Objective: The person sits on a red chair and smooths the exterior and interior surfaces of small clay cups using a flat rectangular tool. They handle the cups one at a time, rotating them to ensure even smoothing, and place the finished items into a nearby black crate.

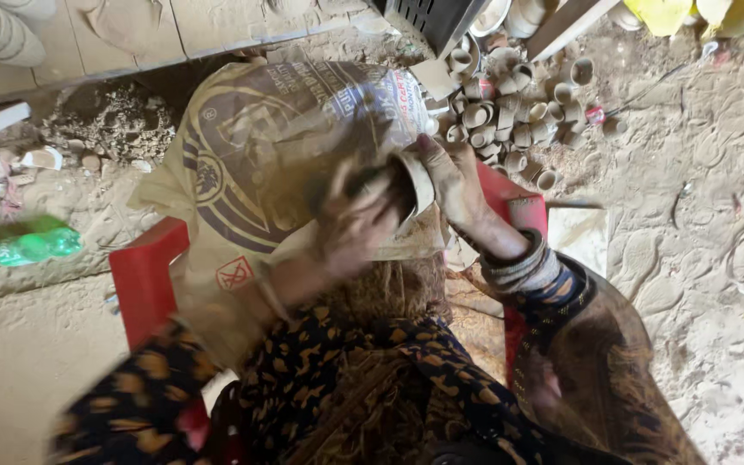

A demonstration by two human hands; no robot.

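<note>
A small clay cup point(413, 179) lies on its side between both hands, above my lap. My right hand point(451, 176) grips the cup's rim from the right, its wrist covered in bangles. My left hand point(355, 226) is blurred and pressed against the cup's left side, fingers closed on it; what else it holds I cannot tell. Under the hands a tan printed sack point(260, 146) is spread over a red plastic stool point(144, 280). My patterned dark sleeves fill the lower part of the head view.
A heap of several small clay cups point(510, 112) lies on the sandy ground behind the hands. A green plastic bottle point(27, 245) lies at the left. A clump of clay point(114, 125) sits by a wooden board, and a dark crate point(432, 21) stands at the top.
</note>
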